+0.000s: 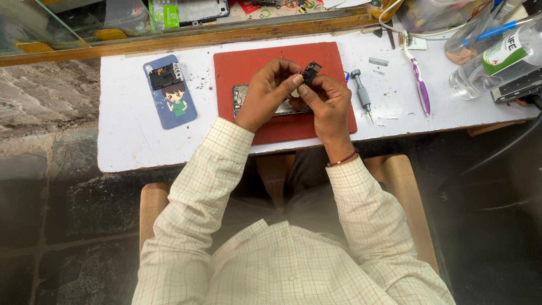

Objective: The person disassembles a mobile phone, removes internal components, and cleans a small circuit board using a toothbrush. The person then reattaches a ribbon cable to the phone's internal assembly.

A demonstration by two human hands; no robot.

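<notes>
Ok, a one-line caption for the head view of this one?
Both hands, left and right, pinch a small black part above an opened phone on a red mat.

- Between my fingers, centre of frame: a small black electronic part (pixel 310 71), matt plastic with glints of metal.
- Beneath it, a red rectangular work mat (pixel 248 68), matt and rubbery.
- The white tabletop (pixel 124 141) looks painted, scuffed and speckled.
- Left: a blue phone back cover (pixel 172 101), smooth and faintly glossy.
- Right: a grey metal screwdriver (pixel 361 93), dull sheen; a clear glossy plastic bottle (pixel 491 68).
- My checked cream sleeves (pixel 209 175): soft woven cloth.
</notes>
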